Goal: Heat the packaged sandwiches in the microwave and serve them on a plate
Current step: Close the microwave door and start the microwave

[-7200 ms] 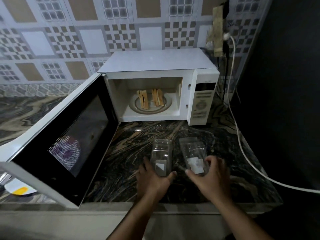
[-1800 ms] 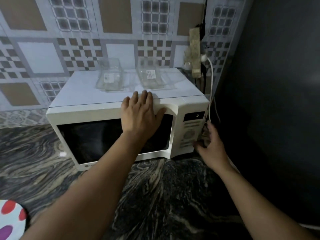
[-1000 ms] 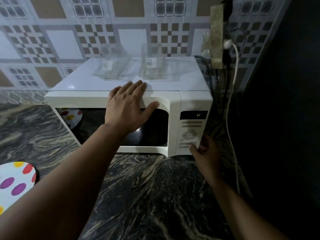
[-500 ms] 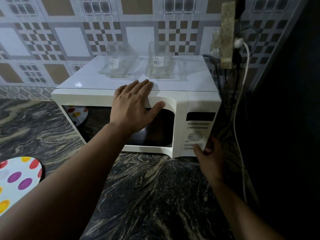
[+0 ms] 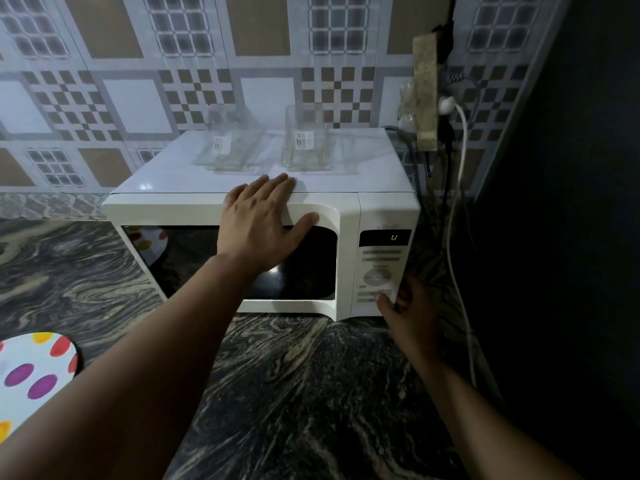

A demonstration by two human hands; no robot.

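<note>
Door shut, setting the heat on the microwave (image 5: 242, 209).
Left hand (image 5: 263, 223) flat, open, bracing the door's top edge so unit stays put; right hand (image 5: 408, 306) holds nothing, thumb on lower control panel (image 5: 379, 271).

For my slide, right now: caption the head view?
Left hand braces the closed microwave; right hand works its lower buttons.

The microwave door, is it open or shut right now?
Shut. The microwave door sits flush with the control panel, and the left hand lies flat across its top edge.
</note>
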